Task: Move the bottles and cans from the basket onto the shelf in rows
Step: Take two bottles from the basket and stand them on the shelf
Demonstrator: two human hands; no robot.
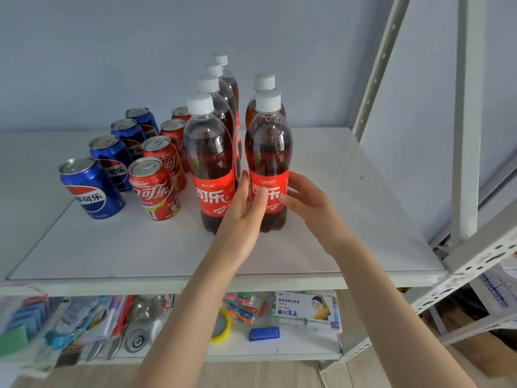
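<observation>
Head view looks down on a flat white shelf board (349, 219) in a pale perforated-metal frame (375, 79). Smooth clear plastic cola bottles stand upright on it, round-shouldered, with ribbed white caps and glossy red wrap labels; dark liquid shows through. Four form the left bottle row (216, 107) running back to the wall, and two form a right row. The front right bottle (268, 152) stands just beside the front left one, its base on the board. Both hands cup it at label height: the left hand (246, 203) has its thumb across the label front and its fingers slipped into the gap between the two front bottles, while the right hand (305, 197) lays curled fingertips on the label's right side. The grip is a loose two-sided clasp, fingers touching plastic, not squeezed tight. To the left stand shiny aluminium cylinders in two rows: blue cans (112, 158) and red cans (165, 163), pull-tabs up.
</observation>
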